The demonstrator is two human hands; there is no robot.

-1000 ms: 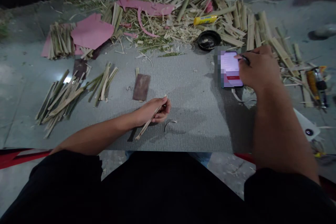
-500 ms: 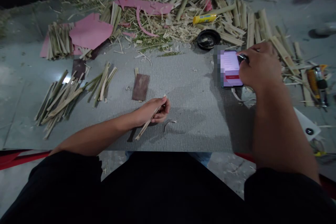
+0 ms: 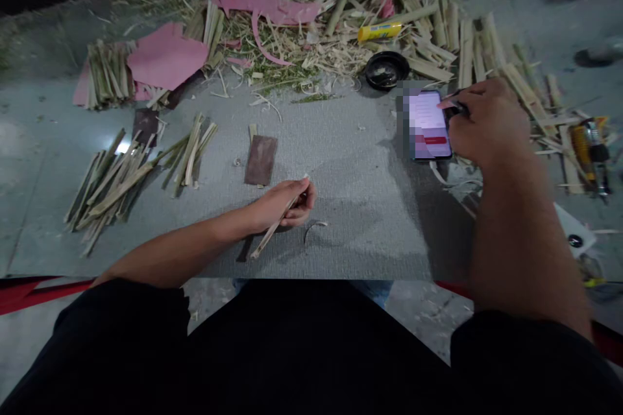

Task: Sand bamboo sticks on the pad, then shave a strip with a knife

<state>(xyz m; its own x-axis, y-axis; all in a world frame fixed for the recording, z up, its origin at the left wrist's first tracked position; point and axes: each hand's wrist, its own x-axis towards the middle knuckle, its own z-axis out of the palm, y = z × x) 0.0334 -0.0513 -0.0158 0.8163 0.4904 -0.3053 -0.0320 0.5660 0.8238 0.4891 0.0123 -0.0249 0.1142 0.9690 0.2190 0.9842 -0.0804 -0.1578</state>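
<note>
Near the table's front edge my left hand [image 3: 292, 204] is closed around a thin bamboo strip [image 3: 267, 238], which slants down to the left. At the right, my right hand [image 3: 487, 120] is over the side of a lit phone [image 3: 428, 124], one finger reaching to its screen. A dark, thin object [image 3: 457, 108] is held in that hand; what it is cannot be made out. Left of my left hand a brown rectangular piece [image 3: 261, 160] lies on the grey table [image 3: 355, 168], with a bamboo strip partly under it.
Bamboo strips [image 3: 117, 181] lie loose at the left. Behind are a bundle [image 3: 109, 74], pink paper [image 3: 168, 56], shavings [image 3: 287, 55], a yellow tube [image 3: 379, 32] and a black dish [image 3: 387, 70]. A yellow-and-black tool [image 3: 591, 152] lies far right.
My right hand has shifted slightly to the right, and its finger is now at the upper right of the phone screen. My left hand and its strip look unmoved.
</note>
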